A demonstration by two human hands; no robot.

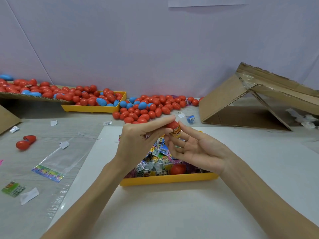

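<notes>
Mid-frame, the red egg half (172,125) is pinched by the left hand (138,142). Its open end is faced from lower right by the packet (177,132), pinched in the right hand (198,149).

left hand (138,142): pinches red egg half (172,125)
right hand (198,149): holds orange packet (177,132) against egg half
yellow tray (169,180): below hands, holds packets

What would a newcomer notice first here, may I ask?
First, red and blue eggs heaped at the back of the table draw the eye. At the centre, the left hand holds a red egg half and the right hand pinches a small packet against it, above a yellow tray of packets.
</notes>
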